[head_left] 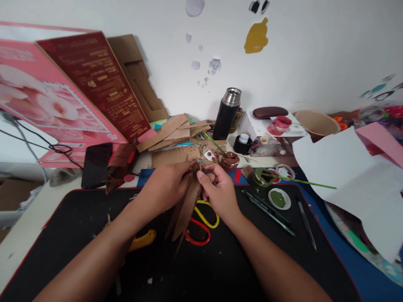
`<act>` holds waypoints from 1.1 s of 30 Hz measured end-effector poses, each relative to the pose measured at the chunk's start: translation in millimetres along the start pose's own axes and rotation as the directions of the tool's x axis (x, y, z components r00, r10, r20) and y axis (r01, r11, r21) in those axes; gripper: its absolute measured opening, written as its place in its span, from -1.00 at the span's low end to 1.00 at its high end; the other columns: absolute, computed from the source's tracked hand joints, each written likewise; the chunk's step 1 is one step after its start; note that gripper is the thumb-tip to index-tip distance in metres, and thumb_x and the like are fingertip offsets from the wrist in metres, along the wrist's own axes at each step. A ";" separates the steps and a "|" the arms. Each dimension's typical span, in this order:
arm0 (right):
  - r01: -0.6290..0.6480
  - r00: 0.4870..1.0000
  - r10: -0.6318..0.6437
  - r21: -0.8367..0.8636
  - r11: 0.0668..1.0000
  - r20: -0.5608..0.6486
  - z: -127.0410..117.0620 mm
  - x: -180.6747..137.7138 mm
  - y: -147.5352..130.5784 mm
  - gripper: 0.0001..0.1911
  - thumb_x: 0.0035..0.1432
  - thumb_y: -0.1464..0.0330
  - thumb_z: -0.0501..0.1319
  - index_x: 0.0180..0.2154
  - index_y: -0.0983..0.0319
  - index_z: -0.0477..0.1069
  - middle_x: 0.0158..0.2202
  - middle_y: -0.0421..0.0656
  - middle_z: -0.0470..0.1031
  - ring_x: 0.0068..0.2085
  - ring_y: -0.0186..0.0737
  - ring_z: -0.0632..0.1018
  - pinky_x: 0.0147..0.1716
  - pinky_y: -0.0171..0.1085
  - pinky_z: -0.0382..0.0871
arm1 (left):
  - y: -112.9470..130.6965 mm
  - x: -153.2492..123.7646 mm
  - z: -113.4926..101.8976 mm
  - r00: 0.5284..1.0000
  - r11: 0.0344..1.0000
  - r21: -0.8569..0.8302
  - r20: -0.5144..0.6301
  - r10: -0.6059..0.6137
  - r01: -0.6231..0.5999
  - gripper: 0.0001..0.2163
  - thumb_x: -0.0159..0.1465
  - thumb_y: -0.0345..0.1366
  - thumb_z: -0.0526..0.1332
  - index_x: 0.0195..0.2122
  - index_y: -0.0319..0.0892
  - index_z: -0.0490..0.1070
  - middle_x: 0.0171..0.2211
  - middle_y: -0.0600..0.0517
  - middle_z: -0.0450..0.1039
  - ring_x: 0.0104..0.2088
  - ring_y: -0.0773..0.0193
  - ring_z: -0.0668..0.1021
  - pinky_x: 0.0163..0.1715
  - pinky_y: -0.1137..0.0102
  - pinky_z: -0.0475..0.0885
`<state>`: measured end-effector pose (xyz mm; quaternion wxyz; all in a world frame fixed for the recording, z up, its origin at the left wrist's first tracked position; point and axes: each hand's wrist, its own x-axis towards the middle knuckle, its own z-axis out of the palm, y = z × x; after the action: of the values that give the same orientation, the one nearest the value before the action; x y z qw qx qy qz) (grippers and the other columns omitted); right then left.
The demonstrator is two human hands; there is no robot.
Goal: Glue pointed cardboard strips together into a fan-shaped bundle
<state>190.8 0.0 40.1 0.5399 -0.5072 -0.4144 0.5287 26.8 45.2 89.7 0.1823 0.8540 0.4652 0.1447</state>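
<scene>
Black mat (78, 218) | held cardboard (188, 209) partly hides scissors (199, 243) | thermos (224, 119) behind

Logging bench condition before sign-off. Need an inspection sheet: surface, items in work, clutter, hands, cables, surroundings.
Surface: black mat, small pale scraps on it.
Items in work: folded brown cardboard, held upper end; red and yellow handles beside it.
Clutter: cardboard strips piled behind the mat; open green paint jar.
Hands: left hand and right hand both grip the cardboard.
Cables: black cable looped at left, by the pink box.
Surroundings: white wall with stickers.
</scene>
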 end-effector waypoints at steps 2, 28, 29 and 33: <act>0.003 1.000 -0.003 -0.007 1.000 0.001 -0.1 0.4 -0.2 -0.67 0.24 0.08 0.36 -0.20 0.14 0.35 -0.67 -0.49 0.20 -0.71 -0.37 0.29 -0.69 -0.36 0.12 | 2.0 0.4 -0.8 1.000 1.000 0.000 0.019 -0.011 0.011 -0.74 0.43 -0.39 0.13 0.00 -0.18 0.61 -0.16 -0.12 0.72 -0.21 0.05 0.72 -0.21 0.28 0.54; -0.012 1.000 0.012 -0.018 1.000 0.017 -0.3 -0.7 -3.1 -0.65 0.22 0.06 0.37 -0.24 0.13 0.31 -0.69 -0.49 0.20 -0.73 -0.39 0.26 -0.71 -0.39 0.06 | 12.4 -2.1 -4.3 0.998 0.998 0.062 0.059 -0.001 -0.002 -0.75 0.47 -0.37 0.10 -0.02 -0.16 0.58 -0.18 -0.10 0.71 -0.25 0.08 0.70 -0.29 0.31 0.46; -0.011 1.000 0.012 -0.017 1.000 0.018 -0.3 -0.7 -3.0 -0.65 0.22 0.06 0.37 -0.25 0.13 0.31 -0.69 -0.49 0.20 -0.73 -0.40 0.25 -0.71 -0.40 0.06 | 12.2 -2.0 -4.0 0.998 0.998 0.062 0.063 -0.002 -0.002 -0.75 0.47 -0.36 0.10 0.00 -0.17 0.58 -0.17 -0.10 0.71 -0.26 0.07 0.70 -0.29 0.31 0.46; -0.011 1.000 0.011 -0.013 1.000 0.017 -0.3 -0.9 -3.2 -0.65 0.23 0.06 0.37 -0.26 0.13 0.32 -0.69 -0.48 0.22 -0.73 -0.40 0.25 -0.70 -0.40 0.06 | 12.1 -1.8 -3.3 0.998 0.998 0.056 0.067 0.002 -0.005 -0.74 0.48 -0.37 0.09 0.01 -0.19 0.57 -0.17 -0.12 0.71 -0.25 0.05 0.70 -0.27 0.29 0.47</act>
<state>191.5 -0.6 43.2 0.5301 -0.5085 -0.4196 0.5333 33.5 38.2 97.8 0.1733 0.8640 0.4614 0.1034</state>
